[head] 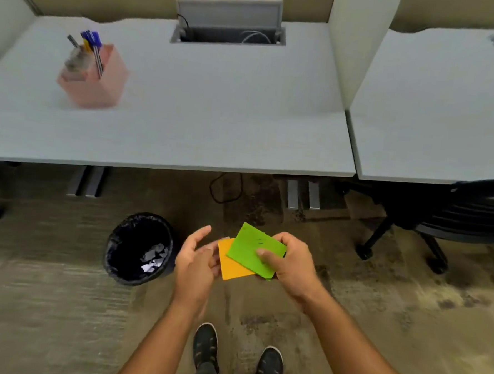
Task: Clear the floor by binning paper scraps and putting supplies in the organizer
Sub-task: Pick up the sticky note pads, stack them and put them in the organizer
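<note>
My right hand (292, 262) grips a green sticky-note pad (253, 249), thumb pressed on top, with an orange sticky-note pad (231, 265) fanned out beneath it. My left hand (196, 259) hovers just left of the orange pad, fingers spread, at most touching its edge. Both hands are above the carpet, right of a black lined bin (139, 248) that holds white paper scraps (154, 257). A pink organizer (93, 76) with several pens stands on the left of the grey desk (203, 120).
A black office chair (446, 216) sits under the right desk. Desk legs and a black cable (225, 187) lie under the near desk edge. An open cable hatch (229, 26) is at the back of the desk. My shoes (238, 357) are below.
</note>
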The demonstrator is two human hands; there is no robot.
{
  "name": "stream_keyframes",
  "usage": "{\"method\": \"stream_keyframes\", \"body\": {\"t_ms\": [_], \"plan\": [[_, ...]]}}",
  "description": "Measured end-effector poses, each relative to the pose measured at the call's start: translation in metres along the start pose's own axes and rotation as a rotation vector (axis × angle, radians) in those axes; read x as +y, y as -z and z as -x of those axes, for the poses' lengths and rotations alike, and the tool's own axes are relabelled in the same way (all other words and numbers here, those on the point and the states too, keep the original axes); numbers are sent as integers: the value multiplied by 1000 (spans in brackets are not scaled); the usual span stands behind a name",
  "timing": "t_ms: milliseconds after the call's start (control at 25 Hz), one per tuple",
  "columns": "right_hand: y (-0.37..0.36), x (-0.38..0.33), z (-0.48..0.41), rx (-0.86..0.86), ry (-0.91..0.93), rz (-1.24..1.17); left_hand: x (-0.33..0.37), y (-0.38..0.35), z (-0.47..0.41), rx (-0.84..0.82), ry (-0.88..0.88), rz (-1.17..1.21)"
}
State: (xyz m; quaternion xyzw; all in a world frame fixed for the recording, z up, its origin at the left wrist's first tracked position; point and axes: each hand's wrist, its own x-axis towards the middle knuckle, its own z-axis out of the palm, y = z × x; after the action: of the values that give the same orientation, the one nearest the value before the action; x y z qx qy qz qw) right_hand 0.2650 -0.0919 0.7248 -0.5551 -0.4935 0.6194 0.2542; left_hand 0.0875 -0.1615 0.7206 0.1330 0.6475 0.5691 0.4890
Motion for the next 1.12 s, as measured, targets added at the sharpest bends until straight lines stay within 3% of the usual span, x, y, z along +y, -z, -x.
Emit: {"method": "stream_keyframes", "body": {"t_ms": [80,200,400,600,720,840,960,1120], "plan": [[7,-15,15,16,95,164,18,-2,23,-119,104,-40],[16,-30,35,18,189,223,38,-2,51,-202,88,-117],[21,-60,52,16,291,234,59,11,68,-74,65,-187],[-7,-97,65,-40,771,582,87,17,60,-77,293,29],[-37,-110,60,-35,996,745,114,32,41,-134,241,158],[-66,-129,44,-90,973,774,137,53,9,-93,202,187],[-95,-152,22,-182,818,711,161,79,-29,-46,179,160],[-138,-194,-21,-156,668,669,196,118,-76,-84,91,80]]}}
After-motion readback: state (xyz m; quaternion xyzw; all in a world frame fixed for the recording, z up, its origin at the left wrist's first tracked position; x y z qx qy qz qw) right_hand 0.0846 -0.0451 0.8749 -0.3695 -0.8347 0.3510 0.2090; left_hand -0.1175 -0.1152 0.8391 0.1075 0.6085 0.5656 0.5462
